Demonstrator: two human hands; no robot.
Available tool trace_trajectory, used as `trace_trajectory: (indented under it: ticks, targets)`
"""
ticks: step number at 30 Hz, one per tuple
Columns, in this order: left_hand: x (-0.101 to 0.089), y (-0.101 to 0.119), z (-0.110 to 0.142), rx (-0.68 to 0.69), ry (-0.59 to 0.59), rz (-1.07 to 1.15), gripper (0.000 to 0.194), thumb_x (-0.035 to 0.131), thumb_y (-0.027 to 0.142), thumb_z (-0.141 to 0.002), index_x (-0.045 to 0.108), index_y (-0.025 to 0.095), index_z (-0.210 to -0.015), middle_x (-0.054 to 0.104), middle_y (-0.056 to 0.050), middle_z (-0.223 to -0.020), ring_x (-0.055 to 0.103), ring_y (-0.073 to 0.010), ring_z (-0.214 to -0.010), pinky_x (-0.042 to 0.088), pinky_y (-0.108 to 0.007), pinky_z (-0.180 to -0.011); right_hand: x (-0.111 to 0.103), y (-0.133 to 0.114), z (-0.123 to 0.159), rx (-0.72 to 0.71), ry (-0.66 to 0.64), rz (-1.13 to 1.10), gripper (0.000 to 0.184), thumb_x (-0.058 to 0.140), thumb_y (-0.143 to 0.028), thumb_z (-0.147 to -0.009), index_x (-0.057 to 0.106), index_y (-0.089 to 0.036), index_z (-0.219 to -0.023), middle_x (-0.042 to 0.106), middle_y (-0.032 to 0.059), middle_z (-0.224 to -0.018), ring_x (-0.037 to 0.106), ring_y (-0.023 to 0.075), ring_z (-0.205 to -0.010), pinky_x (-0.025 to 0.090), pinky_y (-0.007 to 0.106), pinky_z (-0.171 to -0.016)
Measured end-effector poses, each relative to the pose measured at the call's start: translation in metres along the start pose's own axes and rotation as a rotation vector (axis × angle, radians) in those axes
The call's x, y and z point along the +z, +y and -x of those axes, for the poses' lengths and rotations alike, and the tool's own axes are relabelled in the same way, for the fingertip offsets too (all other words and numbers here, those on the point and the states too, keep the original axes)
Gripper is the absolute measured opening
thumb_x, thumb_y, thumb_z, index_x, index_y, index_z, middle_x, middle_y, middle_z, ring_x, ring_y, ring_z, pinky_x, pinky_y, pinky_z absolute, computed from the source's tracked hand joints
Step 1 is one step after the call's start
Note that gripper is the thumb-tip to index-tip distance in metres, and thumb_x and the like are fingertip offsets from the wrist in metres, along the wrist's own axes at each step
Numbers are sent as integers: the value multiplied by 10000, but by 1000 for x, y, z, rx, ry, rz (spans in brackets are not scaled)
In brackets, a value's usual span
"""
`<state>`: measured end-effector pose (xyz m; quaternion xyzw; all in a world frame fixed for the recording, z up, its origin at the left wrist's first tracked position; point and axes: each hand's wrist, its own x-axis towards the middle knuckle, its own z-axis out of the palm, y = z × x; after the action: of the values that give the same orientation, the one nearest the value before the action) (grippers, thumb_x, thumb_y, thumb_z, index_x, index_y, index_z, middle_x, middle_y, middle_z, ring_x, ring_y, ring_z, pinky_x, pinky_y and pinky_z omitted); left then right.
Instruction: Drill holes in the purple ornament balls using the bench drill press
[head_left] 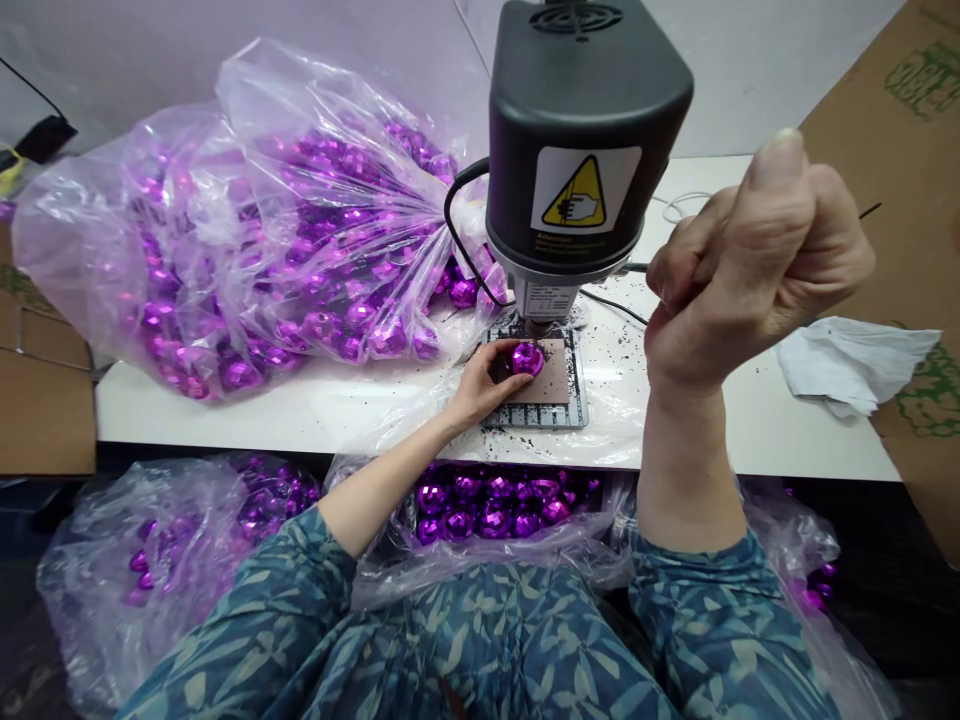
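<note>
My left hand pinches a shiny purple faceted ball between thumb and fingers. The ball rests on a brown board over the slotted metal base of a dark bench machine, directly below its narrow spindle. A warning label is on the machine's front. Raised at the machine's right side, my right hand is closed in a fist. Whatever it grips is hidden; a thin dark tip shows just beyond its knuckles.
A large clear bag of purple balls lies on the white table at left. An open plastic-lined container of balls sits below the front edge. White cloth or paper and cardboard are at right. Dark crumbs surround the base.
</note>
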<state>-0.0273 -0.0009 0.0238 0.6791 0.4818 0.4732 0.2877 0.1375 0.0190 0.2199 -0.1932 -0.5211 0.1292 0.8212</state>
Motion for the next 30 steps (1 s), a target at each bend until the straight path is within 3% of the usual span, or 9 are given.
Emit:
trace_trajectory:
  ticks: [7,14,21,27,30]
  targets:
    - [9,2,-5,-49,41,85,471,861,351,-787,652,184,-1175,718,-84,-1120,690,-222,-1033,574,-420,-949,-1,2,0,-26,-8,12,492,624,-402,-868,328,-206,-527,295,-66,-423,340,60,-342,200,296,-406]
    - [-1,1,-8,-157,41,155,513,888,368,-746,674,174,-1171,727,-106,-1136,693,-240,-1056,569,-414,-940,0,2,0,-30,-18,65,516,626,-488,-848,317,-211,-542,270,-76,-432,339,50,-355,204,293,-417]
    - [1,2,-10,-37,30,101,482,875,339,-762,680,192,-1178,698,-82,-1103,686,-222,-1017,581,-389,-910,3,6,-6,-23,-14,19,481,593,-381,-889,315,-185,-549,324,-77,-419,314,18,-373,204,252,-464]
    - [7,-3,-11,-115,41,178,528,866,407,-782,651,200,-1218,705,-90,-1162,690,-231,-1060,578,-404,-953,10,9,-27,76,-98,34,504,633,-550,-742,316,-212,-546,328,-73,-415,328,46,-356,191,268,-416]
    - [8,-7,-9,-164,22,235,574,854,460,-794,629,196,-1250,718,-106,-1192,696,-248,-1089,571,-434,-988,15,15,-40,117,-147,17,519,617,-583,-650,243,-245,-526,223,-77,-412,281,47,-337,200,288,-386]
